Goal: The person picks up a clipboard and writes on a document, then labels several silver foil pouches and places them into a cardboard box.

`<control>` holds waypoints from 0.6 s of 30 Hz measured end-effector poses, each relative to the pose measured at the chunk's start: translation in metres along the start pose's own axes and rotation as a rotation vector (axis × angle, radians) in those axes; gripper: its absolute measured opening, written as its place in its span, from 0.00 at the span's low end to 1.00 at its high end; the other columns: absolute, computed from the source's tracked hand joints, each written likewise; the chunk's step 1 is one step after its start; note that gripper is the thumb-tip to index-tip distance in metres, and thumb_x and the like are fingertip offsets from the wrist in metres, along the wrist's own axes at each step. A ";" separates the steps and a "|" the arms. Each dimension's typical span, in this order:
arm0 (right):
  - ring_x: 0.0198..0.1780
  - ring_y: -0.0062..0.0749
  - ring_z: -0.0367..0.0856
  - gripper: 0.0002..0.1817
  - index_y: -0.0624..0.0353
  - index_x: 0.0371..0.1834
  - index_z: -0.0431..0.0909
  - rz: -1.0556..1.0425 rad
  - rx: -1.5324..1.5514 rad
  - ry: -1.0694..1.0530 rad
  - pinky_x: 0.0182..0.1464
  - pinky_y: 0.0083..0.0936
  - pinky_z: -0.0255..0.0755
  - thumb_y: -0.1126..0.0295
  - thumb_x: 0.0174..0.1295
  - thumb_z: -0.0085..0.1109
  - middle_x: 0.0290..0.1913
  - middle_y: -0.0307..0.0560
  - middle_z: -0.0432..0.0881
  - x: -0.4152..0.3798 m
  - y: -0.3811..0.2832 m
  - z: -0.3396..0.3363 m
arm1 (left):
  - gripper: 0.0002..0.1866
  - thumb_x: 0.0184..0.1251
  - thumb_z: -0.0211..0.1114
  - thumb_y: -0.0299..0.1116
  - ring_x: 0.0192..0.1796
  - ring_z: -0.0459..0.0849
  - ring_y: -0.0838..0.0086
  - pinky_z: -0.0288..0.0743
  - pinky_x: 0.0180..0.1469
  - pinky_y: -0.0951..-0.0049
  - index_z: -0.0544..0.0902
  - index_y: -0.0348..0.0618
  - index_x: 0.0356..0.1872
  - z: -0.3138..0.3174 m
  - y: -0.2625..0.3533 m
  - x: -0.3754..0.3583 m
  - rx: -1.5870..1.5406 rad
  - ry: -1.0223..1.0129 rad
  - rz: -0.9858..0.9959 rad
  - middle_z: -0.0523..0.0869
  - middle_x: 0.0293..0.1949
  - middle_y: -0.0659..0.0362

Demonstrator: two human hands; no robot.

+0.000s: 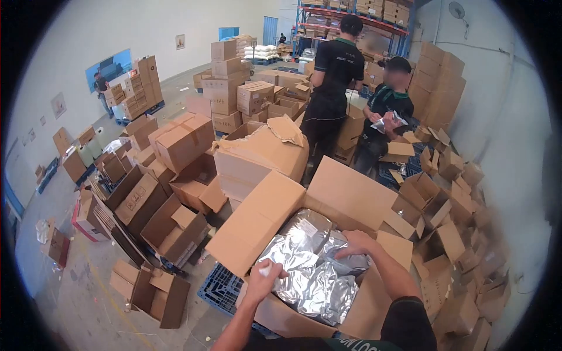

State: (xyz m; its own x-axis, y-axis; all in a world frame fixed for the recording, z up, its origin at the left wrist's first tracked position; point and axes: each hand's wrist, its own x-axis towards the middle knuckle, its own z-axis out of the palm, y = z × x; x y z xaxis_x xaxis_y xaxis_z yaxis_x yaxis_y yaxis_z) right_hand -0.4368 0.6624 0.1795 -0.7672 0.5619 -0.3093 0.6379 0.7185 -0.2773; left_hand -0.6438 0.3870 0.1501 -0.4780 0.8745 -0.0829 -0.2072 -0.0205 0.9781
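Note:
An open cardboard box [257, 225] stands in front of me with its flaps folded outward. Several shiny silver foil pouches [328, 286] fill it, and one at the back carries a pale label [307, 227]. My left hand [264, 282] is closed at the box's left side, beside the pouches; a small white bit shows at its fingers, too small to name. Over the right part of the box, my right hand [356, 244] rests on a foil pouch [350, 262] with thumb and fingers apart.
A blue plastic pallet [219, 289] shows under the box. Opened cartons [175, 228] crowd the left, and a heap of cartons [451, 240] lies right. Ahead, one co-worker [339, 76] stands facing away; another co-worker [389, 105] holds a silver pouch [389, 121].

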 end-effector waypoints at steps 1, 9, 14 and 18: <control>0.48 0.52 0.82 0.45 0.62 0.51 0.78 0.007 -0.015 -0.005 0.51 0.41 0.74 0.38 0.34 0.73 0.45 0.61 0.83 -0.012 -0.007 -0.005 | 0.11 0.68 0.63 0.37 0.33 0.80 0.81 0.73 0.38 0.79 0.80 0.38 0.32 0.004 -0.004 0.008 -0.044 -0.036 0.004 0.84 0.28 0.61; 0.44 0.45 0.82 0.36 0.62 0.47 0.78 0.010 0.136 0.575 0.47 0.36 0.74 0.47 0.38 0.74 0.41 0.55 0.83 -0.138 -0.093 -0.108 | 0.34 0.57 0.73 0.34 0.40 0.78 0.80 0.77 0.47 0.73 0.67 0.40 0.63 0.027 -0.036 0.010 -0.055 -0.057 0.014 0.80 0.47 0.55; 0.44 0.24 0.78 0.27 0.64 0.54 0.74 -0.420 0.858 0.579 0.48 0.24 0.73 0.57 0.57 0.67 0.42 0.44 0.81 -0.123 -0.096 -0.122 | 0.47 0.30 0.82 0.36 0.44 0.78 0.73 0.75 0.46 0.70 0.70 0.39 0.60 0.024 -0.023 -0.003 -0.347 -0.190 0.153 0.77 0.47 0.60; 0.48 0.26 0.78 0.27 0.62 0.60 0.69 -0.594 1.477 0.095 0.47 0.24 0.74 0.49 0.71 0.47 0.51 0.45 0.77 -0.063 -0.101 -0.086 | 0.45 0.41 0.77 0.47 0.56 0.79 0.60 0.78 0.56 0.60 0.70 0.36 0.61 -0.023 -0.033 -0.050 -0.543 -0.134 0.237 0.78 0.56 0.50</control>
State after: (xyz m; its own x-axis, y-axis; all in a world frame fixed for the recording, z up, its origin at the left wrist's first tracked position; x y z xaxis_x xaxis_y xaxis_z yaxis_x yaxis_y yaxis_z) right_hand -0.4590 0.5897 0.3053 -0.8843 0.4223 0.1990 -0.2822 -0.1438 -0.9485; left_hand -0.6330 0.3328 0.1180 -0.4604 0.8683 0.1846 -0.5307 -0.4360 0.7268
